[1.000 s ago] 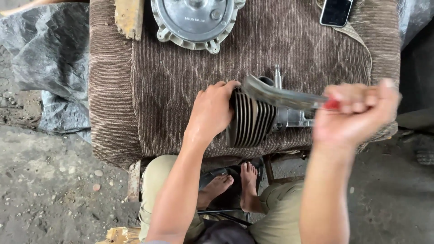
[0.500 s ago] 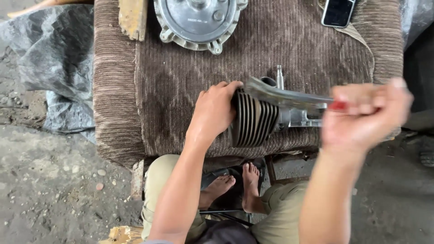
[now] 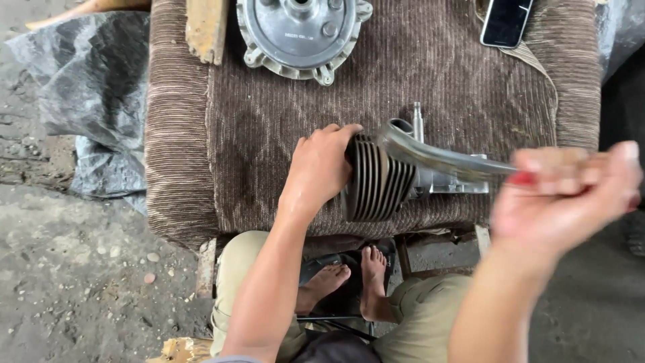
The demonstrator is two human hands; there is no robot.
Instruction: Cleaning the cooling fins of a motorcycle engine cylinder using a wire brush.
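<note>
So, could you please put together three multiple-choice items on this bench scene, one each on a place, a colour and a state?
1. Where does the phone lie?
A. at the far right of the brown cloth
B. on the ground
C. on the finned cylinder

2. What colour is the round metal cover at the far edge?
A. red
B. silver-grey
C. black

3. What is the left hand doing?
A. hanging free
B. holding the phone
C. resting on the finned cylinder

Answers: 1 A, it lies at the cloth's upper right corner; 2 B, bare grey metal shows; 3 C, its fingers lie over the fins, while the right hand grips a metal tool.
</note>
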